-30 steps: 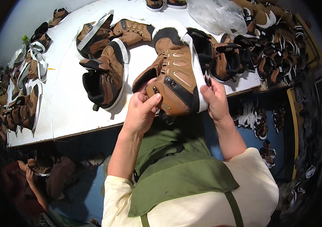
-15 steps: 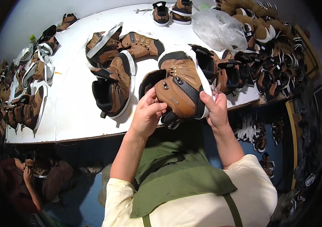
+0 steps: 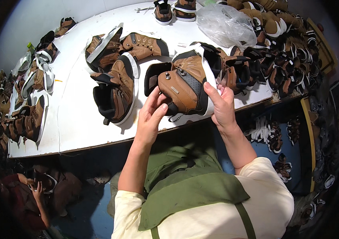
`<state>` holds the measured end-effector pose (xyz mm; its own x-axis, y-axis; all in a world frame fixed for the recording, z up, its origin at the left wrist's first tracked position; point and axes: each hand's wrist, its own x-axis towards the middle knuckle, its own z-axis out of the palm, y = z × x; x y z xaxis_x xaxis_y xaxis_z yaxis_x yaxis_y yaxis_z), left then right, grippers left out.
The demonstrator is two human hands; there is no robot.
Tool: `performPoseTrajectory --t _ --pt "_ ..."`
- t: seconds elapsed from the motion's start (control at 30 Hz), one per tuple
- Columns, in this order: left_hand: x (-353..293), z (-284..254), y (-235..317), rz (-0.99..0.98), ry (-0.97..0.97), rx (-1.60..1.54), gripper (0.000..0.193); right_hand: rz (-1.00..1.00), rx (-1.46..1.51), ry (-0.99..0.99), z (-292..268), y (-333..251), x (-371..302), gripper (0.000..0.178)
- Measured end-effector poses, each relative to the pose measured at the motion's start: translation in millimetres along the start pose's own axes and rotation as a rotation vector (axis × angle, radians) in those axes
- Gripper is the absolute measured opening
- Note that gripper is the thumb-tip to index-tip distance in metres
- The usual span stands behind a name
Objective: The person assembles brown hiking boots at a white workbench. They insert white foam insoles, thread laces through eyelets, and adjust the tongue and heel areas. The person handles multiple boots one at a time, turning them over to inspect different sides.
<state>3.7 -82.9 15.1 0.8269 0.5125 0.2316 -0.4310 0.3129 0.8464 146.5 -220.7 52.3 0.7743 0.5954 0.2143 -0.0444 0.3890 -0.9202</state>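
Between my hands is a brown boot with a grey perforated panel, black collar and white sole, tilted on its side above the table's front edge. My left hand grips it by the heel and collar, thumb and fingers bent around the black edge. My right hand clasps the white sole, its thumb along the sole's edge and the other fingers mostly hidden behind. Left of the held boot, a similar boot stands on the white table. Beyond it lie two more brown boots, one on its side.
Boots crowd the table just right of my hands, below a clear plastic bag. A large heap of boots fills the right side. More boots line the left edge. At lower left a person handles a shoe.
The held boot has turned slightly, and my left fingers have shifted down toward its heel. My view has moved a little, so the table's things sit slightly further left.
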Motion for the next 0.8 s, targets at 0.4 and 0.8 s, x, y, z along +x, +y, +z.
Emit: performPoseTrajectory --t 0.4,0.8 --pt "-1.3 6.9 10.4 0.079 0.051 0.114 0.059 0.095 0.135 -0.048 2.0 -0.1 17.7 0.023" --pt "31.5 13.4 22.8 0.5 0.334 0.689 0.033 0.49 0.589 0.157 -14.3 6.8 34.3 0.031"
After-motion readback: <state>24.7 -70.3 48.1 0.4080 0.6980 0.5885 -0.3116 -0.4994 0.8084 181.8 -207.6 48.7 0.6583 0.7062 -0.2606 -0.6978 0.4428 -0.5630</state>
